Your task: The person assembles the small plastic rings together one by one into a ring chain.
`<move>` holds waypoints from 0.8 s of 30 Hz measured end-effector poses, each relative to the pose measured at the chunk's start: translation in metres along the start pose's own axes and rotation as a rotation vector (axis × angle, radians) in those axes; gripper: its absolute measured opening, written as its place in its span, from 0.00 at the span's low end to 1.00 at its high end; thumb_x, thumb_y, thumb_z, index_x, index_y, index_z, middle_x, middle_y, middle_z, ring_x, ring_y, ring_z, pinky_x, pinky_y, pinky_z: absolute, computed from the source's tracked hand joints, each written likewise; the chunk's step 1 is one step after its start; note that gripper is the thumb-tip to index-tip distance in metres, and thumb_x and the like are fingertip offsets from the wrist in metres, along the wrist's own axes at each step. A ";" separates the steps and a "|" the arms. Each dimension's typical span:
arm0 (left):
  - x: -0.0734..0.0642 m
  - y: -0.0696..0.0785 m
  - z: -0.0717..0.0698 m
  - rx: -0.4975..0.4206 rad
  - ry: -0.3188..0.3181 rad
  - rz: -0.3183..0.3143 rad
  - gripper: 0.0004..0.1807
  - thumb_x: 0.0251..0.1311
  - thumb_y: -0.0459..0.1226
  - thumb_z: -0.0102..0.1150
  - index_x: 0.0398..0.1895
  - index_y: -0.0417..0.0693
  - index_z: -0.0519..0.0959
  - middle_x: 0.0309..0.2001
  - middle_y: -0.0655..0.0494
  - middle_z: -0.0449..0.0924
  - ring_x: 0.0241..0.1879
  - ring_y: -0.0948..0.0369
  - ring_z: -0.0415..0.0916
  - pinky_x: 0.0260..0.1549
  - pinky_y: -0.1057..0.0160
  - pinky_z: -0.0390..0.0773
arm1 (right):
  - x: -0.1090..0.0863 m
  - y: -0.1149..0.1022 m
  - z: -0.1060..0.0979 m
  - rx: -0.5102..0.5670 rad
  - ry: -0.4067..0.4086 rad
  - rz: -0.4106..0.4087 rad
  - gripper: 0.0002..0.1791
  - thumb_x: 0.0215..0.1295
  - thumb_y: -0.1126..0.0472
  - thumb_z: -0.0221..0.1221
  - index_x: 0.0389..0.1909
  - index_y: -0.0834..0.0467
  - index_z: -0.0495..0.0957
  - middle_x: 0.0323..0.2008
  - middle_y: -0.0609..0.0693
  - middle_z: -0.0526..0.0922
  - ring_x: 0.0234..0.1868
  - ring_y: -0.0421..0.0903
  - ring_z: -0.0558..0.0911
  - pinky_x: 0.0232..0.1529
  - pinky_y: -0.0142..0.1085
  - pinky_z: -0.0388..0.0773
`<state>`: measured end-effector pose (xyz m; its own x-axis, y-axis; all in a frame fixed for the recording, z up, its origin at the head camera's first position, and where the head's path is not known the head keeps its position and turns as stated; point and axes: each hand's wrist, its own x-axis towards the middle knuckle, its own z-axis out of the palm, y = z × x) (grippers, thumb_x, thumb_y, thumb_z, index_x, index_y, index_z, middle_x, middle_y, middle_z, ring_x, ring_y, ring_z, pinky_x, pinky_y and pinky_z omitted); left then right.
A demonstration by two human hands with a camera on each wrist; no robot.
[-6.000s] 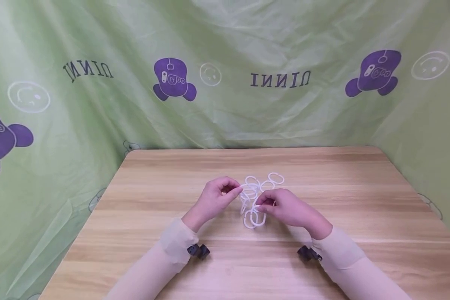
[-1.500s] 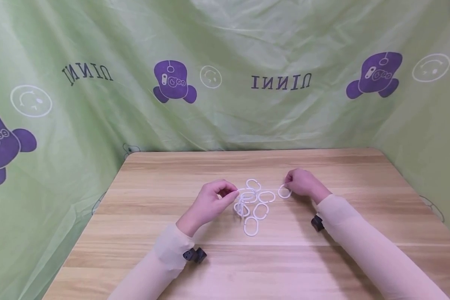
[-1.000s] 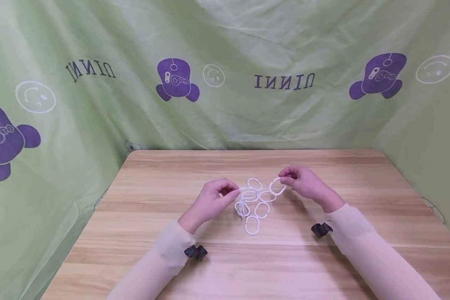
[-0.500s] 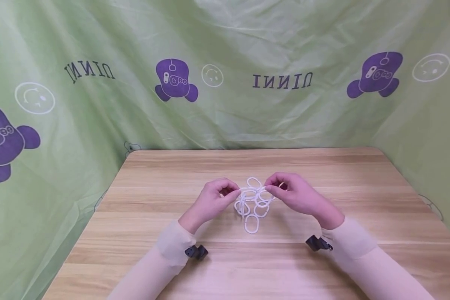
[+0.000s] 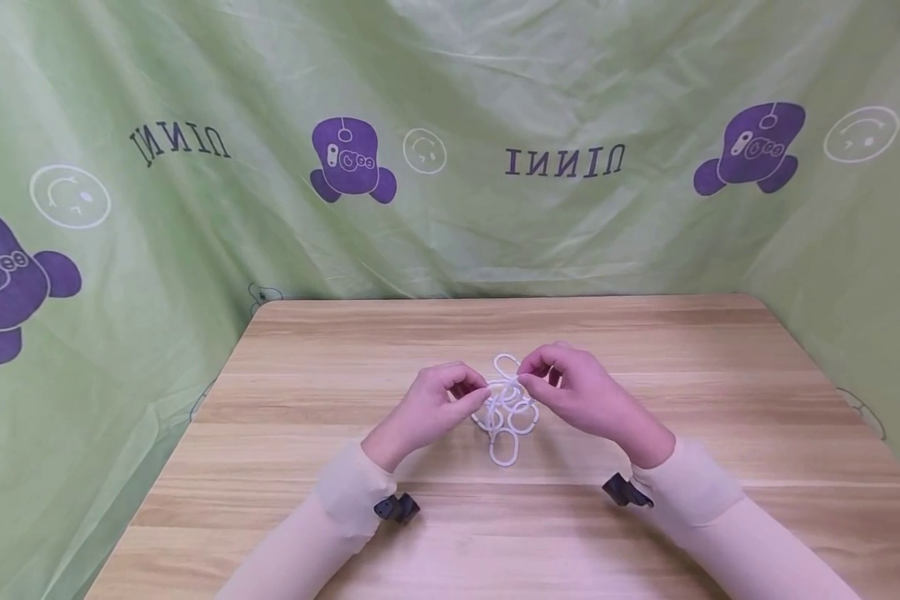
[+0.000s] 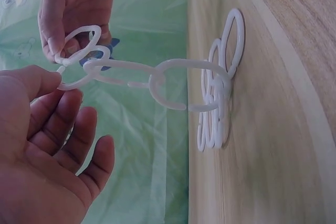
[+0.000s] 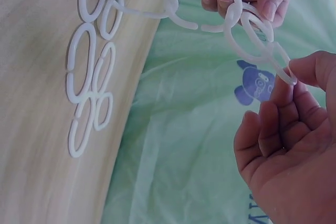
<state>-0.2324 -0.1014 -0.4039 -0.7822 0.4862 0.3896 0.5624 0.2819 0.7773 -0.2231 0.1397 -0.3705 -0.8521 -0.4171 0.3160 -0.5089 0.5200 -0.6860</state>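
The left hand [image 5: 427, 412] pinches a white oval link [image 6: 76, 86] between thumb and forefinger, its other fingers loosely bent; the right hand [image 5: 588, 396] pinches a second white link [image 7: 292, 81] the same way. Both are slim, smooth, plastic-looking loops, and the left one shows a break in its rim at the thumb tip. They overlap in the narrow space between the fingertips; whether they are fully hooked together cannot be told. Below them, hanging links [image 6: 121, 64] run down to a loose cluster of similar links [image 5: 516, 450] on the wood-grain table [image 5: 307, 350], one loop reaching toward the near side, another toward the far. Beyond the table's far edge hangs a pale green curtain [image 5: 450, 233] printed with purple cartoon figures.
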 end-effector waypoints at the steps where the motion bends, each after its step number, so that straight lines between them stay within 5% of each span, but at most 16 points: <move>1: 0.000 0.000 0.001 0.004 -0.002 0.010 0.02 0.63 0.34 0.64 0.35 0.44 0.84 0.29 0.59 0.81 0.30 0.62 0.77 0.32 0.58 0.79 | 0.000 0.000 0.000 -0.014 0.009 -0.012 0.03 0.64 0.65 0.63 0.35 0.53 0.82 0.31 0.43 0.78 0.35 0.42 0.75 0.34 0.35 0.75; 12: 0.001 0.003 0.003 0.057 -0.015 0.089 0.02 0.63 0.35 0.64 0.34 0.45 0.83 0.28 0.62 0.79 0.29 0.66 0.76 0.31 0.59 0.80 | 0.001 -0.002 0.005 -0.124 0.073 -0.085 0.01 0.64 0.63 0.62 0.34 0.54 0.82 0.32 0.42 0.78 0.33 0.42 0.73 0.30 0.35 0.72; 24: -0.001 0.004 0.005 0.081 -0.039 0.089 0.02 0.63 0.34 0.64 0.34 0.45 0.83 0.29 0.63 0.79 0.30 0.67 0.75 0.32 0.65 0.78 | 0.000 -0.003 0.013 -0.151 0.115 -0.140 0.01 0.63 0.64 0.62 0.34 0.57 0.81 0.33 0.41 0.80 0.39 0.41 0.74 0.41 0.40 0.75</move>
<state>-0.2277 -0.0965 -0.4038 -0.7183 0.5433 0.4346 0.6499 0.3012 0.6978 -0.2199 0.1290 -0.3769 -0.7762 -0.4096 0.4793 -0.6278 0.5723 -0.5275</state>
